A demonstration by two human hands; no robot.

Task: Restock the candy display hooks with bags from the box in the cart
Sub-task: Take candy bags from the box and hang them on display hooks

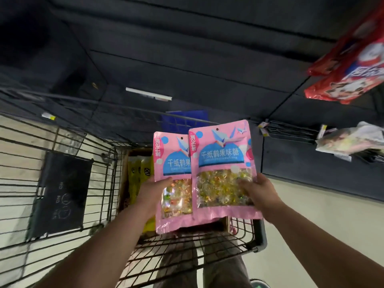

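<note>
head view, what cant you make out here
- Left pink bag: its right side is covered by the right pink bag.
- Box in the cart: mostly behind the left hand and bags.
- Red packs: cut by the right edge, blurred.

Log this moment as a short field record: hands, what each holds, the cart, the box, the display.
left hand: left hand grips the rear pink candy bag at its left edge
right hand: right hand grips the front pink candy bag at its right edge
overlap: front bag covers the rear bag's right side
cart: wire cart below the bags
box: cardboard box in the cart, yellow packs inside
display: dark panel with hooks, red bags hanging upper right
</note>
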